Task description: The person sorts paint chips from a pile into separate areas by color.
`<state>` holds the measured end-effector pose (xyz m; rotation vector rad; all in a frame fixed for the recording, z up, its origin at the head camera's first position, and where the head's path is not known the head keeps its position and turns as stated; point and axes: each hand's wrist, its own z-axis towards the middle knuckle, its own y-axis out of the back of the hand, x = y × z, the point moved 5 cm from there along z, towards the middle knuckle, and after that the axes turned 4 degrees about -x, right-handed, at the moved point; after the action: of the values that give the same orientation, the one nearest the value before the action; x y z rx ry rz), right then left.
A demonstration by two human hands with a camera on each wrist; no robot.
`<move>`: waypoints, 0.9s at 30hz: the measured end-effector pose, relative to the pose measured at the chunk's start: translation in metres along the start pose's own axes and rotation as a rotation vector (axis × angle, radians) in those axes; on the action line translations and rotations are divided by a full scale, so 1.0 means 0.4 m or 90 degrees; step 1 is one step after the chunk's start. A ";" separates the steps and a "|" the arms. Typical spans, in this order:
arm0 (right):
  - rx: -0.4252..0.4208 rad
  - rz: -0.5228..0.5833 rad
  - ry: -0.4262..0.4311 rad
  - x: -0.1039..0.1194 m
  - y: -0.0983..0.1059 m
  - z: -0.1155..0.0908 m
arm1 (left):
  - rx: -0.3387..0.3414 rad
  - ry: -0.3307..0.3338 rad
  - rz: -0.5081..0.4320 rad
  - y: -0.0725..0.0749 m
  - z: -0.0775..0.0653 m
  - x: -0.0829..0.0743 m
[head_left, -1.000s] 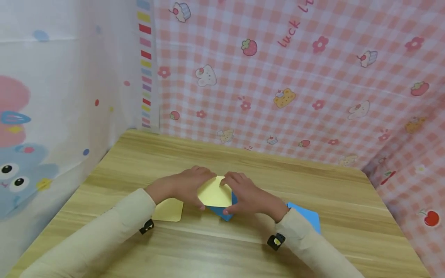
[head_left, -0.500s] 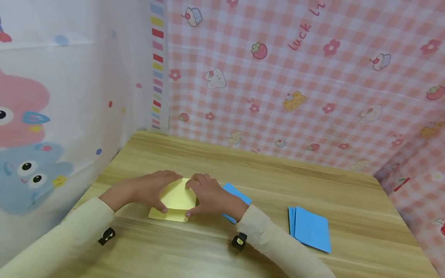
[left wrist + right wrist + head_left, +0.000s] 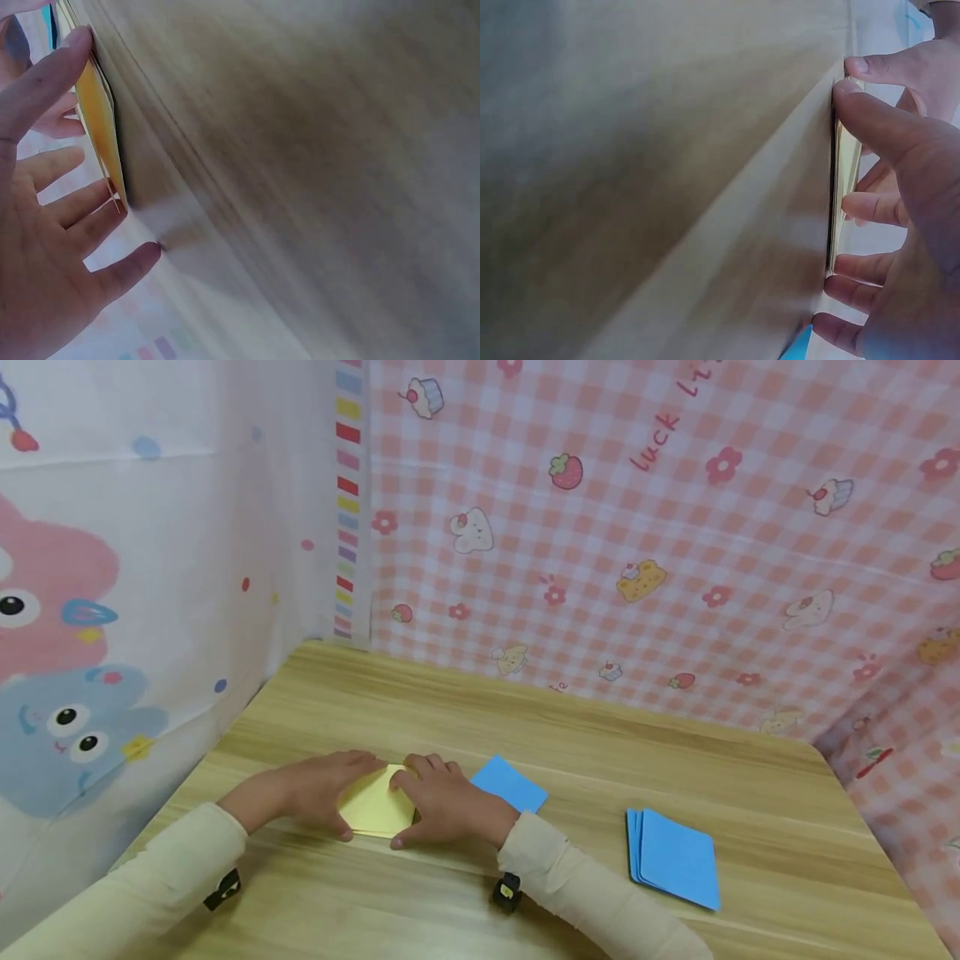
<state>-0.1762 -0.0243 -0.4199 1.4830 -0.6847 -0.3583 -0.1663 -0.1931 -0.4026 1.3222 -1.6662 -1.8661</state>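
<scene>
A small stack of yellow cards [image 3: 378, 800] lies at the left middle of the table, framed by both hands. My left hand [image 3: 318, 789] holds its left side, thumb at the near corner and fingertips at the far edge. On the opposite side my right hand [image 3: 450, 802] grips the cards by thumb and fingers, its index finger bent onto the top card. In the left wrist view the yellow cards [image 3: 101, 120] appear edge-on with slight gaps between them. From the right wrist view, the thumb [image 3: 877, 120] sits at the near end of the pile.
A blue card [image 3: 510, 783] lies just right of my right hand, partly covered by it. Farther right is a slightly fanned stack of blue cards [image 3: 678, 860]. The wooden table [image 3: 585, 877] meets patterned cloth [image 3: 600, 527] at the back and sides.
Both hands have carried the yellow cards left, off the blue card, and lowered them onto the yellow card lying there. The blue card and the blue stack have come into fuller view.
</scene>
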 end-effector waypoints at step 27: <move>-0.026 0.073 -0.154 -0.234 0.114 -0.260 | 0.087 -0.114 0.098 -0.050 0.342 -0.248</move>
<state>-0.1923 0.1185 -0.3884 1.3679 -0.9454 -0.4649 -0.2144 -0.0302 -0.3929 1.0672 -1.9579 -1.8554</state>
